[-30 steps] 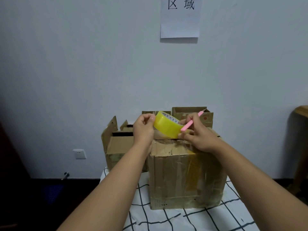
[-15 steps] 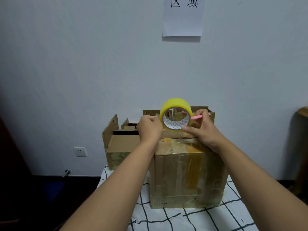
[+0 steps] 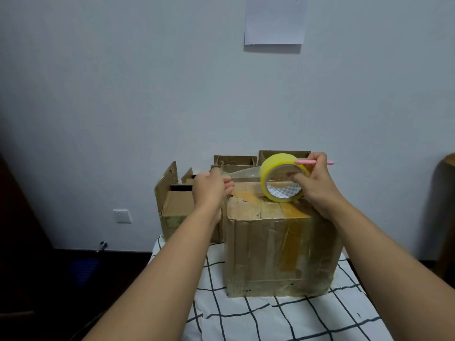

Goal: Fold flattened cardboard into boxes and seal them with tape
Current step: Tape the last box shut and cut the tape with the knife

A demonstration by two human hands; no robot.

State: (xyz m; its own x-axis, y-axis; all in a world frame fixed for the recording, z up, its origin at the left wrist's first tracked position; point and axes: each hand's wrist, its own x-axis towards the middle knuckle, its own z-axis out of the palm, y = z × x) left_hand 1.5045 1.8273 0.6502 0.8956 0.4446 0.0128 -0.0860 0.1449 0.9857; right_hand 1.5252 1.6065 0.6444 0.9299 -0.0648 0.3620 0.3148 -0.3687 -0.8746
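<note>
Pinching the tape's free end in our left hand (image 3: pixel 209 187), our right hand (image 3: pixel 314 183) gripping the tape roll (image 3: pixel 282 179) and pink pen (image 3: pixel 312 162), we keep the strip taut; lay it along the box (image 3: pixel 278 249) top seam.

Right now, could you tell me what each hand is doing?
Left hand: pinches the free end of the clear tape strip.
Right hand: holds the yellow tape roll and a pink pen.

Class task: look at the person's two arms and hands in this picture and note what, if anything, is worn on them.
Both forearms are bare as far as the picture shows: no sleeves in view. The left hand and right hand wear no gloves, and no watch, bracelet or ring is visible on either.
</note>
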